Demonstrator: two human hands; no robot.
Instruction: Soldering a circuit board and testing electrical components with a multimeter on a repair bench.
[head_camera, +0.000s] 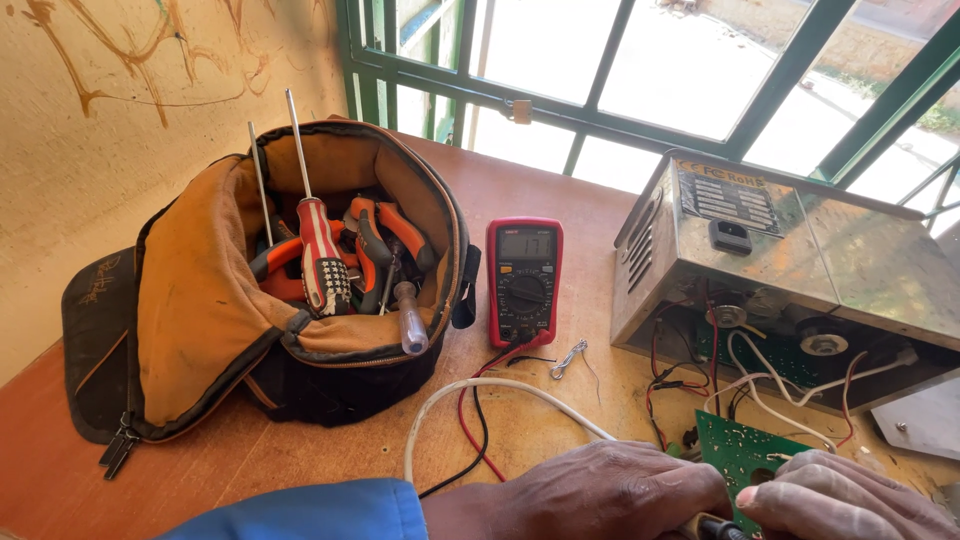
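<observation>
The green circuit board (738, 452) lies on the wooden table (560, 200) at the bottom edge, before the open metal case (790, 250). The left hand (610, 490) is closed around a probe (715, 527), while the right hand (840, 495) rests with fingers on the board. The red multimeter (523, 280) stands beside the orange tool bag (300, 290).

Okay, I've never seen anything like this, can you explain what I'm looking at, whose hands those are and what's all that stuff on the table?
This is one picture from a camera worn on a person's head, looking down at a wooden table. At the bottom edge, the left hand and right hand rest by a green circuit board; the left seems to grip a dark probe tip. Further back sit an open tool bag of screwdrivers and pliers, a red multimeter with leads, and an opened metal box with loose wires.
</observation>
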